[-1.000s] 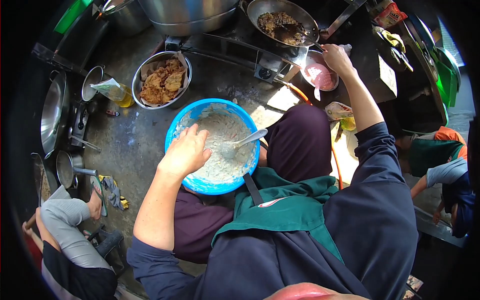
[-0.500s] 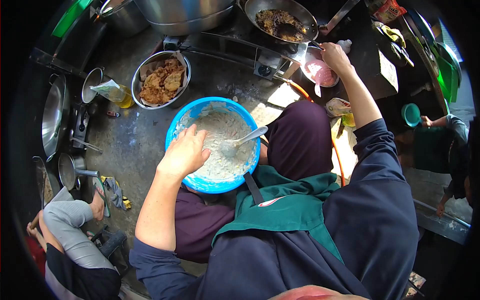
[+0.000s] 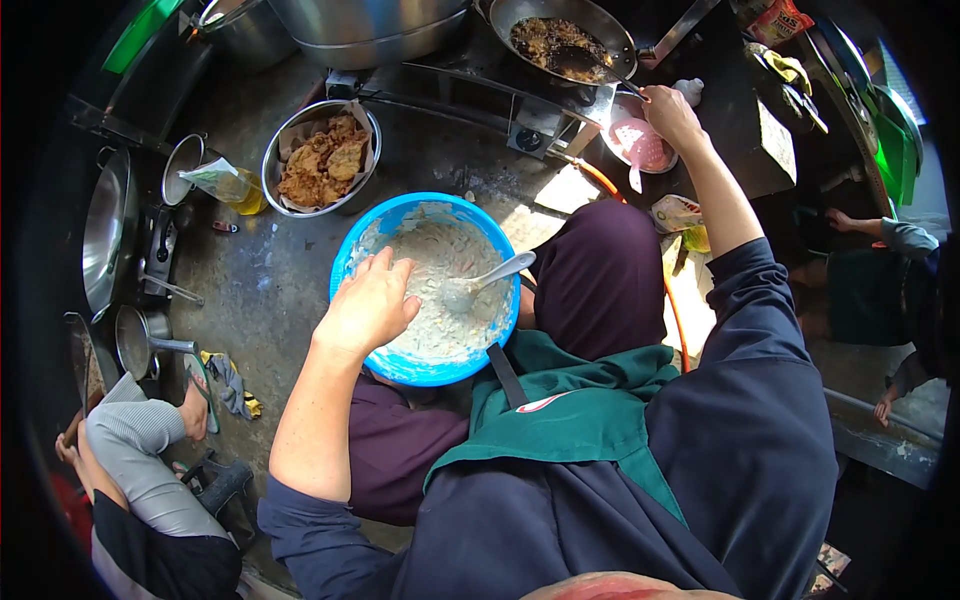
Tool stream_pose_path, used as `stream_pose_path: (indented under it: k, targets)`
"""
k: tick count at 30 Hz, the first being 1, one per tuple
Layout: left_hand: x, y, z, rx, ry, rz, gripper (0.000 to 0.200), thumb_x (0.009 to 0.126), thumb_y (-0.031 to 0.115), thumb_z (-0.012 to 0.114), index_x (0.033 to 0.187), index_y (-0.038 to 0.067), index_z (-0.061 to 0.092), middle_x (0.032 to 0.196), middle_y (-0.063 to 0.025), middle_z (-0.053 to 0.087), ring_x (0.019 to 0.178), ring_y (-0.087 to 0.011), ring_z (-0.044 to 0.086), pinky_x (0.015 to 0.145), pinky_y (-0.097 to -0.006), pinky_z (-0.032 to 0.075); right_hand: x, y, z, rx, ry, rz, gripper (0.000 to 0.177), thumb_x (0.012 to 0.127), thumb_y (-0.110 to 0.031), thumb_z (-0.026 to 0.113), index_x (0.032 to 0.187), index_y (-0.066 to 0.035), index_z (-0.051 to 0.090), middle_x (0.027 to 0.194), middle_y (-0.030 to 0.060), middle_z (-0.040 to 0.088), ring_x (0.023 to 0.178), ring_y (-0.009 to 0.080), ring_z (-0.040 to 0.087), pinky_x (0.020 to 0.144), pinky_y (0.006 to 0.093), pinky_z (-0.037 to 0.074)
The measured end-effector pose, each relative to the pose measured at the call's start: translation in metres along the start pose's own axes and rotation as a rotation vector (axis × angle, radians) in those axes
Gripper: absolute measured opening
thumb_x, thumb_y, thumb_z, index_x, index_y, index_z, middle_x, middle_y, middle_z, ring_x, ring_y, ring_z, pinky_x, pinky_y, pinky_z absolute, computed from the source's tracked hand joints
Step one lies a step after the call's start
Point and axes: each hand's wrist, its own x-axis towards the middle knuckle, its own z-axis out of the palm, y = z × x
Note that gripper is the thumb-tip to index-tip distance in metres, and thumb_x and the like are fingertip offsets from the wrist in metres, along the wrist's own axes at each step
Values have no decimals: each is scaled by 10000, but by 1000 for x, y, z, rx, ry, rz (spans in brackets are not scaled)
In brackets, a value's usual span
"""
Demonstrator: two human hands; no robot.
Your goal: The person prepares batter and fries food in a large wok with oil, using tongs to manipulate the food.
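My left hand hangs over the left side of a blue basin, palm down with fingers apart and nothing in them. Pale, lumpy batter fills the basin, and a spoon leans in it with its handle on the right rim. Up at the right, my right hand is closed on the dark handle of a spatula. The spatula's blade reaches into a wok, among browned bits frying in dark oil.
A metal bowl of fried fritters stands left of the wok. Beside it is a bag of oil. A pink strainer rests in a bowl under my right wrist. Co-workers are at both sides; an orange hose runs near my knee.
My hands have hardly moved. The co-worker at the right has shifted an arm, and the green cup that was in that hand no longer shows.
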Motion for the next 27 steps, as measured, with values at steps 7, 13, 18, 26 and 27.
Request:
stream_pose_path:
  k: [7,13,18,26,27]
  targets:
    - [-1,0,0,-10,9,3,501,831,237,604,1275,39,481,1366,-262,402,1264,-390,403,1050,-442,354,1,2,2,3,3,-13,285,805,-69,504,1043,-26,656,1036,192,635,999,358,597,885,421,467]
    - [0,-2,4,-4,37,24,463,832,239,613,1234,42,496,1356,-242,415,1254,-376,418,995,-495,398,0,2,-2,23,17,-58,287,816,-84,558,1074,8,645,1007,237,638,952,371,615,875,415,465]
    - [0,-2,1,-10,23,17,504,827,235,607,1274,39,480,1353,-266,415,1257,-395,410,1040,-444,364,-20,-17,-41,138,5,66,315,822,-117,555,1104,-2,633,1017,231,640,963,354,620,873,395,470]
    - [3,0,3,-7,24,24,509,824,237,613,1272,35,483,1349,-270,419,1260,-393,409,1044,-442,360,-48,-21,-43,119,-57,-7,317,816,-109,557,1106,-4,632,1042,238,625,989,373,598,910,414,448]
    - [3,0,4,-10,26,24,508,824,237,613,1270,34,484,1348,-270,420,1260,-392,409,1044,-442,360,-49,-24,-44,108,-72,-6,316,818,-106,555,1106,-4,632,1044,238,625,990,373,598,912,413,448]
